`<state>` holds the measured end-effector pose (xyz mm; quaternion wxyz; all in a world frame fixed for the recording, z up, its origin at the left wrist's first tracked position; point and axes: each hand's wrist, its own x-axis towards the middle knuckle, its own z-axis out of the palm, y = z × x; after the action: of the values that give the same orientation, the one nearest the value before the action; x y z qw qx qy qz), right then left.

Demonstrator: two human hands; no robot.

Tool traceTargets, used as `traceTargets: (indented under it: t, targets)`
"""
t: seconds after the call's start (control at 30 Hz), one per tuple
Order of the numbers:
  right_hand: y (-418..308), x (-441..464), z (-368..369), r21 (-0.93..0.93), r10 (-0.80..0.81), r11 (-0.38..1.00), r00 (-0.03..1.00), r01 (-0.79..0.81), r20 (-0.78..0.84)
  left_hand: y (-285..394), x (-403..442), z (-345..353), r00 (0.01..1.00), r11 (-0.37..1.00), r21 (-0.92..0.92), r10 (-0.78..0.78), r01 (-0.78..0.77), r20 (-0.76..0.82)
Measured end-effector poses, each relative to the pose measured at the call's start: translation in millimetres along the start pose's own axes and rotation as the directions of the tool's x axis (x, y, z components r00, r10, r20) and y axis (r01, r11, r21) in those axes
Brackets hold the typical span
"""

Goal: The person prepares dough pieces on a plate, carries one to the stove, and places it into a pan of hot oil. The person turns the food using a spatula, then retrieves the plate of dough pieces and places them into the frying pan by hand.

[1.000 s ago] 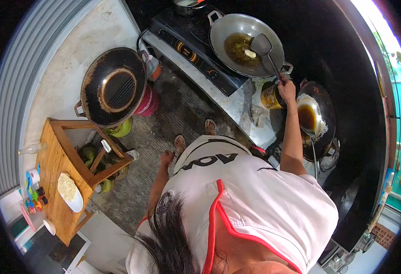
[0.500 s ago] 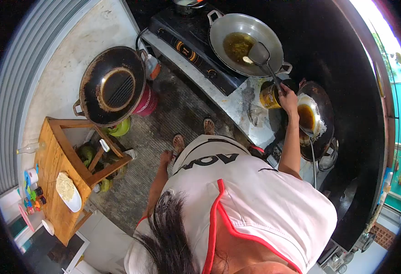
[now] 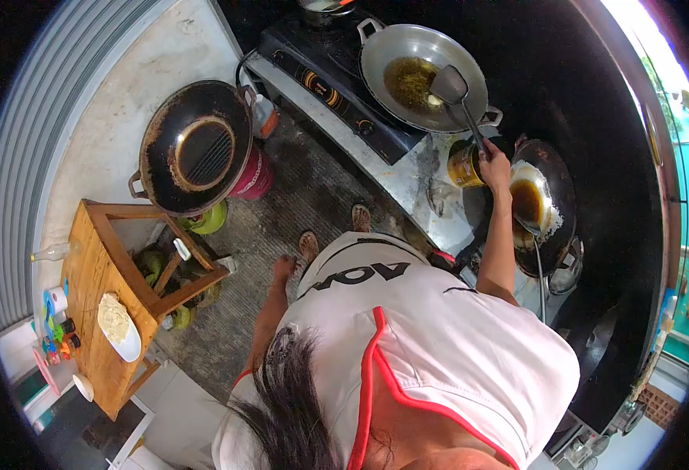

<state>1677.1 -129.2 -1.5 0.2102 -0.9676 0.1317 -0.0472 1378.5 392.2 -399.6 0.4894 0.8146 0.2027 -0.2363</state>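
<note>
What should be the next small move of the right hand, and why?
Probably the right hand should nudge the pale piece inward with the spatula it holds: the piece sits at the spatula's edge, near the border of the oil, not its middle.

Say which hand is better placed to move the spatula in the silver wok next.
The right hand, most likely: it grips the spatula by its handle, and the blade is inside the silver wok. The left hand hangs low, well away from both.
</note>
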Motion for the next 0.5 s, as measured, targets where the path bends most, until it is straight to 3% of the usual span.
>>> traceTargets:
  t: [0.07,0.13,0.23,0.33,0.4,0.5]
  targets:
    - [-0.6,-1.5,-10.6,-0.027,0.005,1.000,0.999,-0.004,0.042,-6.8,2.2,3.1,1.000,1.000,0.015,0.005,-0.005,0.016]
    - [1.2,-5.4,-17.7,-0.034,0.001,0.999,0.999,0.001,0.051,33.5,-14.8,-5.8,0.962,0.960,-0.072,-0.267,0.271,0.058]
    - [4.3,-11.7,-24.7,-0.044,-0.029,0.999,1.000,0.029,0.009,28.4,-15.6,-0.9,0.979,0.976,-0.098,-0.183,0.192,0.092]
    - [-2.4,-15.3,-35.4,-0.117,-0.016,0.993,1.000,0.013,-0.019,34.8,-18.8,2.4,0.977,0.979,-0.005,-0.205,0.205,0.051]
    - [-10.2,-17.1,-42.9,-0.177,0.070,0.982,0.997,-0.071,-0.012,35.7,-16.2,2.3,0.975,0.970,-0.104,-0.217,0.221,0.045]
    - [4.4,-9.3,-35.5,-0.184,-0.014,0.983,0.999,0.005,-0.046,33.1,-9.2,4.3,0.962,0.950,-0.157,-0.259,0.270,0.086]
